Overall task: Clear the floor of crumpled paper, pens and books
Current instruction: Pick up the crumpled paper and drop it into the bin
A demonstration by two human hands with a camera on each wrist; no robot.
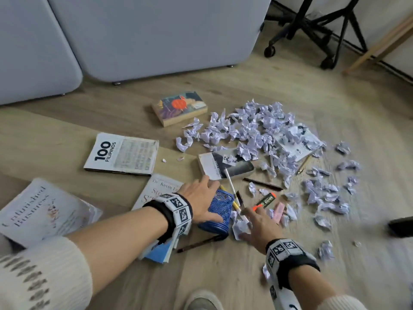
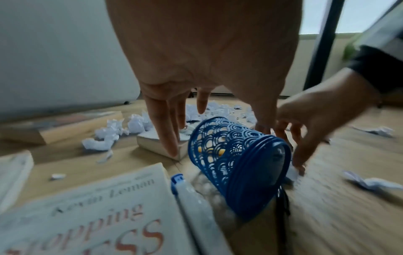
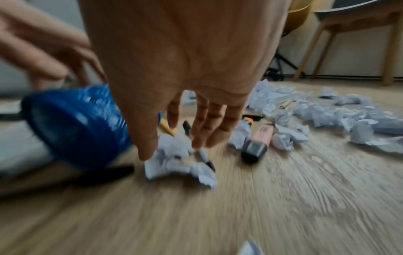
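A blue lattice pen holder [image 1: 220, 209] [image 2: 235, 163] [image 3: 82, 124] lies on its side on the wood floor. My left hand [image 1: 202, 198] spans it with straight, spread fingers. Beside it my right hand [image 1: 259, 222], fingers straight, reaches down onto a crumpled paper [image 1: 240, 228] [image 3: 174, 155]. Pens lie around it: a white pen [image 1: 230, 182], an orange highlighter [image 1: 264, 201], a pink highlighter [image 1: 279, 211] [image 3: 259, 139] and a black pen [image 1: 263, 183]. A big pile of crumpled paper [image 1: 257, 128] spreads to the right. Books include "100 Filipinos" [image 1: 123, 154], a colourful paperback [image 1: 178, 107] and a Kevin Leman book [image 2: 98, 215].
Grey upholstered furniture [image 1: 145, 30] stands behind. An office chair base [image 1: 312, 30] and a wooden leg [image 1: 380, 45] are at the back right. My shoe [image 1: 203, 300] is at the bottom edge. A dark pen [image 1: 199, 243] lies near the holder.
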